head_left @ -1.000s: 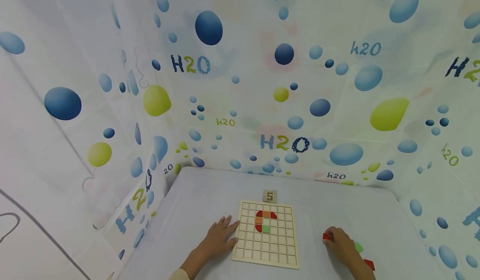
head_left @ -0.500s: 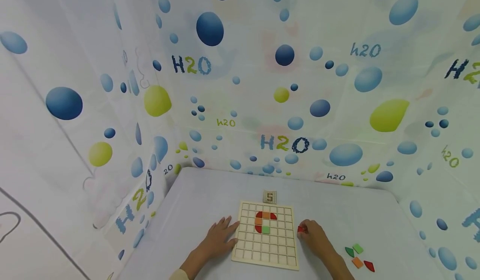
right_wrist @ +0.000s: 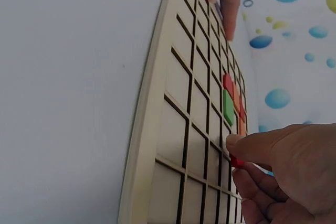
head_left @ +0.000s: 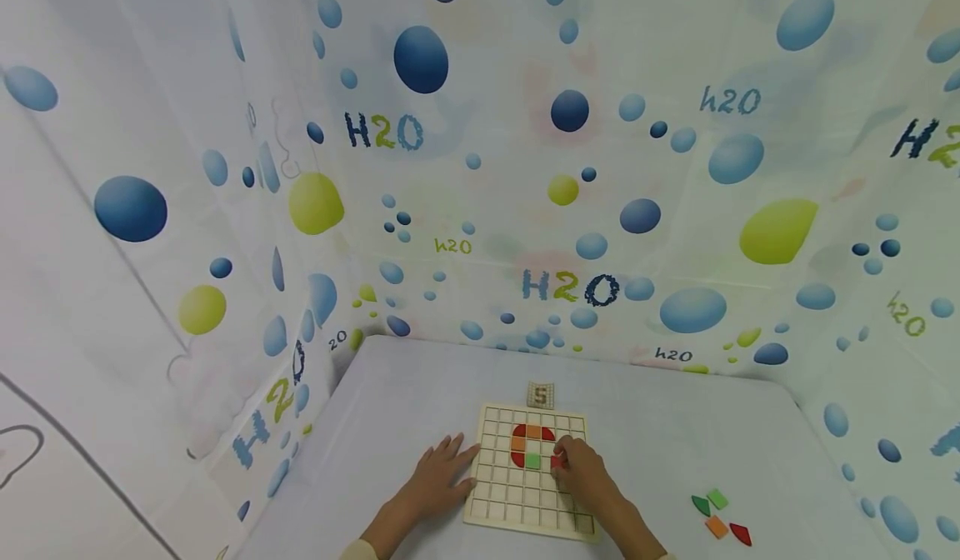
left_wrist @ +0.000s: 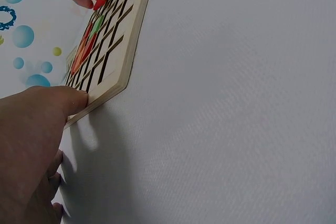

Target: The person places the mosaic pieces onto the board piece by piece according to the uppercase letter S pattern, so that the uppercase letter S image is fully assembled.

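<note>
A wooden grid board (head_left: 525, 510) lies on the white table, with red, orange and green tiles set in some of its squares. The light green tile (head_left: 532, 461) sits at the lower end of this group. My right hand (head_left: 588, 477) is over the board's right part and pinches a red tile (right_wrist: 237, 162) between thumb and fingers, just right of the green tile. My left hand (head_left: 441, 478) rests at the board's left edge, fingers spread; its thumb (left_wrist: 73, 98) touches the rim in the left wrist view.
On the table to the right lie loose tiles: a dark green one (head_left: 701, 505), a light green one (head_left: 717, 498), an orange one (head_left: 717, 527) and a red one (head_left: 740, 534). Behind the board is a small card marked 5 (head_left: 540, 395). A patterned curtain (head_left: 495, 210) surrounds the table.
My right hand has carried the red tile leftward from beside the loose tiles to over the board, uncovering those tiles. The left hand has stayed at the board's edge.
</note>
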A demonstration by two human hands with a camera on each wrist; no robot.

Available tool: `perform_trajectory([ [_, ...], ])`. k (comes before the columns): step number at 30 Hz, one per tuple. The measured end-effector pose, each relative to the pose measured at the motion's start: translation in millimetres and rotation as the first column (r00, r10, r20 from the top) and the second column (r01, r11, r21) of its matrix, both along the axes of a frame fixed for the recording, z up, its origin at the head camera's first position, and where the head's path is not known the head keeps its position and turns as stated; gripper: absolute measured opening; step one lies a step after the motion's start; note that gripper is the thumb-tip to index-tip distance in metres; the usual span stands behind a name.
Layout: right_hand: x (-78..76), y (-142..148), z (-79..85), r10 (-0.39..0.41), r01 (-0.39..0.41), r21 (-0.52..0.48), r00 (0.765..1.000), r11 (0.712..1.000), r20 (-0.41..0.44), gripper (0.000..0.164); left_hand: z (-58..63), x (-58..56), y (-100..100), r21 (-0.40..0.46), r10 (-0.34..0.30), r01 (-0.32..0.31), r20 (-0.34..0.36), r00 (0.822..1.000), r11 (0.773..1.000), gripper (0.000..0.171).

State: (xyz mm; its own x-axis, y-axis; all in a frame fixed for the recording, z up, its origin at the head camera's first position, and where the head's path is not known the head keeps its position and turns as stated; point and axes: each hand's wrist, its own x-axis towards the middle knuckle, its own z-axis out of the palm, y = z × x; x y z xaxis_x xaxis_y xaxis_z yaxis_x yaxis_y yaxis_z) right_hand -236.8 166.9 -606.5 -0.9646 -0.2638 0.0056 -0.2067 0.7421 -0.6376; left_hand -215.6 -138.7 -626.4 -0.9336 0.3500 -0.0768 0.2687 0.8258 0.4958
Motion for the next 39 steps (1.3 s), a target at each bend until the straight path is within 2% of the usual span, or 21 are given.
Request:
perform_trajectory([
  [5, 0.7, -4.9, 1.3, 0.051, -0.051, 0.018, 0.999, 0.999, 0.002, 0.019, 0.6, 0.5, -0.6, 0.021, -0.004, 0.004, -0.004, 1.000, 1.000, 0.059],
  [12, 0.4, -7.7, -1.8, 0.075, -0.073, 0.046, 0.996, 0.996, -0.049, 0.018, -0.1, 1.7, -1.1, 0.020, 0.000, 0.000, -0.001, 1.000, 1.000, 0.059],
  [18, 1.0, -8.7, -4.1, 0.101, -0.099, 0.035, 0.993, 0.994, -0.056, 0.015, -1.4, 2.0, -1.5, 0.023, -0.007, 0.007, 0.001, 1.000, 1.000, 0.059],
  [28, -0.7, -8.5, -2.6, 0.077, -0.075, 0.033, 0.996, 0.997, -0.037, 0.020, 0.4, 1.6, -0.6, 0.029, -0.017, 0.018, -0.013, 1.000, 0.999, 0.059],
  [39, -2.0, -7.5, -3.4, 0.111, -0.109, 0.049, 0.992, 0.993, -0.058, 0.014, -0.4, 0.9, -1.3, 0.016, -0.009, 0.009, -0.006, 1.000, 1.000, 0.059],
])
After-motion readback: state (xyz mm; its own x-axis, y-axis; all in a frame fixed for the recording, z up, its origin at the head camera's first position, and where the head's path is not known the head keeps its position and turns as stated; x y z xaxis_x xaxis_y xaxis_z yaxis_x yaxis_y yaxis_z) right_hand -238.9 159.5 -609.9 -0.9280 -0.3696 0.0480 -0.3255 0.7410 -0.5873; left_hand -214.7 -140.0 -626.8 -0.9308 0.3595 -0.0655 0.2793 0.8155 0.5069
